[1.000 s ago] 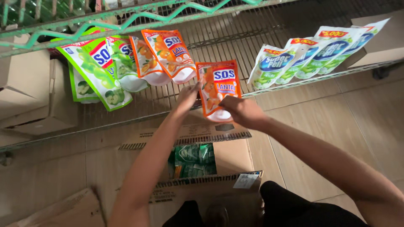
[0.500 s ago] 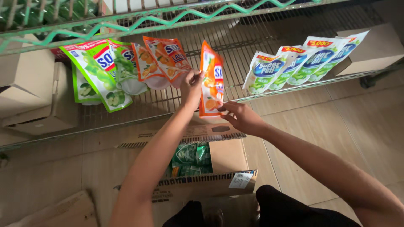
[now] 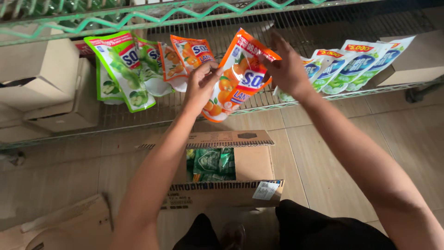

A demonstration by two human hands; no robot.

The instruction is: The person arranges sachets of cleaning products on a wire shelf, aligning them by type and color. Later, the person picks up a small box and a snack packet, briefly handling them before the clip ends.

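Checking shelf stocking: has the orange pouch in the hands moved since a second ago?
Yes. The orange pouch has gone up from the front edge of the wire shelf to over its grid, held by left hand and right hand.

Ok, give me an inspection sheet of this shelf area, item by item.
Surface: wire shelf low over a tiled floor.
Job's things: orange pouch held over the shelf by both hands.
Clutter: green pouches and orange pouches lying at left, blue-white pouches at right; open carton of green packs on the floor.
Grip: left hand on the pouch's left edge, right hand on its top right.
Cables: nothing seen.
Surroundings: cardboard boxes at left.
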